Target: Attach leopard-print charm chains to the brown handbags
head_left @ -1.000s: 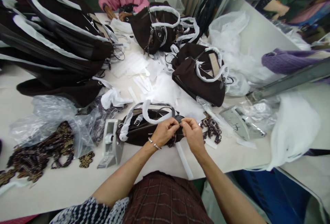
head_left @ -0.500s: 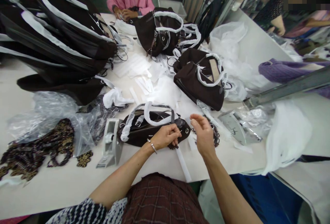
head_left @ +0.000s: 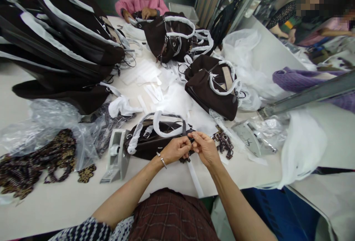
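A dark brown handbag (head_left: pixel 148 145) lies on the table in front of me, its handles wrapped in white paper. My left hand (head_left: pixel 177 149) is closed at the bag's near right side, and a bit of something dark and beaded shows under its fingers. Close against it, my right hand (head_left: pixel 204 148) pinches with thumb and fingers; what lies between the fingertips is too small to make out. A white paper strip (head_left: pixel 195 180) runs from below my hands to the table's near edge. To the right lies a bunch of dark beaded chain straps (head_left: pixel 223 143).
A grey tape dispenser (head_left: pixel 115 156) stands left of the bag, a second dispenser (head_left: pixel 246 137) to the right. Wrapped bags (head_left: pixel 74 44) are piled at left; another bag (head_left: pixel 209 85) lies behind. Patterned straps (head_left: pixel 39 163) lie near left. A co-worker in pink (head_left: pixel 144 0) sits opposite.
My right hand has moved left and down from above the table, its fingers closing beside my left hand at the bag. The left hand stays at the bag. The chain straps now show more fully.
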Available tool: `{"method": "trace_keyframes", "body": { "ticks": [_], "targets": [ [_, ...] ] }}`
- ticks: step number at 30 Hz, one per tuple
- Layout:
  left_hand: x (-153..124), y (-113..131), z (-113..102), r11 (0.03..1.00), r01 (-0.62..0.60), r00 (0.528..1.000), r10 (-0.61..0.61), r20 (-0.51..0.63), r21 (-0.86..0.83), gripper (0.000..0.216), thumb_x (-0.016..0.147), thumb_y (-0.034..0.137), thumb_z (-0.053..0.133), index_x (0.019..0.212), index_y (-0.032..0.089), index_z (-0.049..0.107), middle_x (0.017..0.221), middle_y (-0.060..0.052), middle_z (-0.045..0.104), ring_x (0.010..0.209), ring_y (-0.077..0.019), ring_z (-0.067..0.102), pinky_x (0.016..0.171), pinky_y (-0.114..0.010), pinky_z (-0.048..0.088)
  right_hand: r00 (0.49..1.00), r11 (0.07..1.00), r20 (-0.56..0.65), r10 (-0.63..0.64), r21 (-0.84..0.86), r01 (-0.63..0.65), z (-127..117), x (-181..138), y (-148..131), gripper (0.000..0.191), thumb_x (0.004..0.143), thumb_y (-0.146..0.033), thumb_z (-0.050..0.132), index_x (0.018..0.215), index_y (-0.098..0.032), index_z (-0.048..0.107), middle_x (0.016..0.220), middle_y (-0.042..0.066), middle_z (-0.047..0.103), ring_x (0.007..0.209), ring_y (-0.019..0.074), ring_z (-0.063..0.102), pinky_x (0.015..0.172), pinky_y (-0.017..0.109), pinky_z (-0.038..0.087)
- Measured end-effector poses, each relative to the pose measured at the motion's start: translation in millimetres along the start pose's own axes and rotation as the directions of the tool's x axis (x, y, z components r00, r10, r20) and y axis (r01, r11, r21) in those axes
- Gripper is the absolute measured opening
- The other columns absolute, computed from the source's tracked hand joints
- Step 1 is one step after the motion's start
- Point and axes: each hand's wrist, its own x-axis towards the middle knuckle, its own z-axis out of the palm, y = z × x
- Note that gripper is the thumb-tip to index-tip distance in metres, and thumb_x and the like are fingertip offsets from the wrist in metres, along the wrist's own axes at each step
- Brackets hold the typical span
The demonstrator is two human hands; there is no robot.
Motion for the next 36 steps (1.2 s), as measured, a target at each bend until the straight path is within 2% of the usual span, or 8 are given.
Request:
{"method": "trace_keyframes", "body": {
  "ticks": [3,5,12,18,20,25,32,36],
  "targets": [
    [0.3,-5.7,-2.3,1.0,-0.014,1.0,0.014,-0.007,-0.011,0.018,0.086,0.033,0.054,0.088,0.015,0.055,0.057,0.002,0.058,0.048,-0.0095,0.056,0.051,-0.02,0.046,0.997,0.994,0.034,0.065,0.083,-0.068,0.1,-2.3,-3.3,0.026,0.065,-0.033,0.082,0.083,-0.018,0.069,0.086,0.004,0.073,0.058,0.0089,0.062,0.049,0.019,0.048],
    [1.0,-9.9,-3.4,0.999,-0.032,0.999,0.032,-0.003,-0.011,0.021,0.087,0.035,0.054,0.094,0.015,0.055,0.057,0.003,0.059,0.048,-0.0099,0.056,0.05,-0.02,0.047,0.993,0.991,0.063,0.099,0.085,-0.104,-0.3,-3.1,-4.8,0.029,0.063,-0.03,0.083,0.086,-0.017,0.071,0.089,0.005,0.074,0.068,0.0125,0.067,0.057,0.02,0.054],
    [3.5,-13.1,-3.8,0.998,-0.024,1.0,0.024,-0.017,-0.05,0.025,0.086,0.04,0.057,0.085,0.015,0.052,0.055,0.003,0.058,0.047,-0.0086,0.055,0.049,-0.018,0.046,0.994,0.993,0.067,0.089,0.076,-0.094,-0.9,2.0,-5.5,0.024,0.061,-0.025,0.085,0.08,-0.015,0.073,0.075,0.003,0.072,0.059,0.0102,0.064,0.054,0.019,0.055],
    [-1.4,-4.6,-7.7,0.962,-0.037,0.995,0.011,-0.097,-0.271,0.033,0.086,0.047,0.055,0.084,0.015,0.049,0.073,-0.003,0.064,0.052,-0.0099,0.06,0.043,-0.018,0.046,0.996,0.99,0.05,0.077,0.112,-0.082,-11.5,0.9,-3.4,0.023,0.063,-0.026,0.085,0.08,-0.016,0.073,0.076,0.002,0.071,0.065,0.0113,0.066,0.065,0.022,0.058],
    [-2.9,-2.2,-7.5,0.956,-0.025,0.993,-0.01,-0.117,-0.292,0.033,0.086,0.048,0.055,0.085,0.015,0.05,0.07,-0.001,0.063,0.049,-0.0094,0.058,0.041,-0.018,0.045,0.996,0.995,0.056,0.063,0.077,-0.067,-12.5,-1.2,-2.3,0.024,0.064,-0.028,0.084,0.081,-0.016,0.073,0.075,0.002,0.071,0.067,0.0124,0.067,0.067,0.024,0.058],
    [-2.3,0.4,-3.9,0.994,-0.027,0.972,0.002,-0.235,-0.105,0.029,0.085,0.042,0.058,0.084,0.013,0.059,0.051,0.004,0.054,0.041,-0.0063,0.049,0.04,-0.016,0.042,0.997,1.0,0.075,0.012,-0.024,-0.01,-9.4,-3.5,0.8,0.024,0.067,-0.032,0.082,0.083,-0.016,0.073,0.074,0.001,0.071,0.067,0.0124,0.067,0.068,0.025,0.058],
    [-3.5,1.0,-2.9,0.991,-0.011,0.951,0.052,-0.305,0.134,0.025,0.087,0.038,0.054,0.083,0.015,0.062,0.055,0.004,0.055,0.045,-0.0068,0.05,0.042,-0.015,0.041,0.997,0.978,0.064,-0.039,-0.201,0.052,-8.6,-2.7,2.7,0.029,0.068,-0.037,0.08,0.086,-0.016,0.073,0.077,0.002,0.072,0.069,0.0152,0.069,0.072,0.029,0.059],
    [-2.9,-0.8,-4.1,0.987,-0.011,0.945,0.063,-0.321,0.163,0.024,0.088,0.037,0.052,0.083,0.016,0.062,0.055,0.004,0.055,0.045,-0.007,0.05,0.043,-0.015,0.041,0.997,0.969,0.066,-0.046,-0.241,0.061,-8.1,-3.2,2.7,0.03,0.069,-0.039,0.079,0.087,-0.016,0.072,0.077,0.003,0.073,0.069,0.016,0.07,0.073,0.031,0.059]
  ]
}}
